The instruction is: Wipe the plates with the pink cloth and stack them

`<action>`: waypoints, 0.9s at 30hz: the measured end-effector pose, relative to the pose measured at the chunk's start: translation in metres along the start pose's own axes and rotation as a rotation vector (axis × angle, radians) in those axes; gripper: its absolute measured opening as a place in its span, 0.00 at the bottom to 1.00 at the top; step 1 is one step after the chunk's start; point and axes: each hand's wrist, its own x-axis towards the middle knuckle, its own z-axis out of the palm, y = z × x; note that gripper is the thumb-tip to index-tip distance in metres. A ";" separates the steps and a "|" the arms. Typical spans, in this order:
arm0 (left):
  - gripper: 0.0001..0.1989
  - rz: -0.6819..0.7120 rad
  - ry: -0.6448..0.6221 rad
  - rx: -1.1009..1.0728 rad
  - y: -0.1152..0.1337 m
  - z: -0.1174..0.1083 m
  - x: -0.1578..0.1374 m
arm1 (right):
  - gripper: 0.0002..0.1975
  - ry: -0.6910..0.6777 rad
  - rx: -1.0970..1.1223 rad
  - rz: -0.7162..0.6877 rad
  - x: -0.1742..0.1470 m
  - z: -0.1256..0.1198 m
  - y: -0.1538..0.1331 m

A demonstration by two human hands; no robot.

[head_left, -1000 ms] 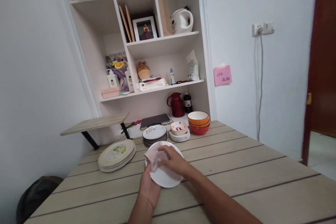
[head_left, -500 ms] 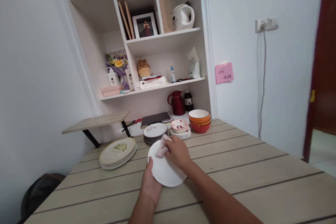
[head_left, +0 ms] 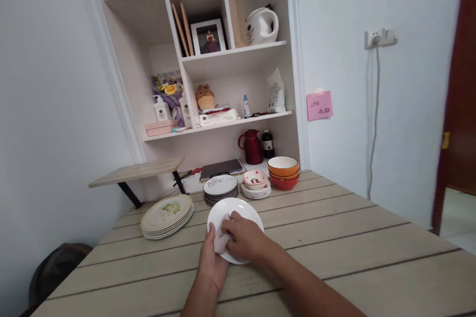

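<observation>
At the pale wooden plank table (head_left: 334, 242) | left hand (head_left: 211, 260) gripping a round white plate (head_left: 245, 207) by its lower-left rim | right hand (head_left: 247, 238) pinching a crumpled pale-pink cloth (head_left: 221, 242) against its face | stacked cream yellow-rimmed round plates (head_left: 167, 213) farther left

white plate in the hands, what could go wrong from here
The left hand holds the white plate at its near left edge, so it might tip or slip if the right hand pushes hard with the pale cloth.
The stack of dark-rimmed plates stands close beyond it, so a swing away from the person could knock them.
</observation>
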 end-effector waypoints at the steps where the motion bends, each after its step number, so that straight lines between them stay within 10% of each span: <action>1: 0.17 -0.006 -0.017 -0.003 0.000 0.000 0.000 | 0.14 0.017 0.005 0.005 0.002 0.002 -0.003; 12: 0.18 0.016 -0.024 -0.026 -0.004 -0.001 0.002 | 0.16 0.070 -0.013 0.226 0.010 -0.013 0.026; 20: 0.24 0.028 0.073 0.001 -0.003 0.007 -0.003 | 0.16 -0.191 0.045 0.067 0.000 -0.020 0.030; 27: 0.17 0.002 0.060 0.011 0.003 0.005 -0.003 | 0.16 -0.030 0.073 0.037 0.003 -0.004 0.002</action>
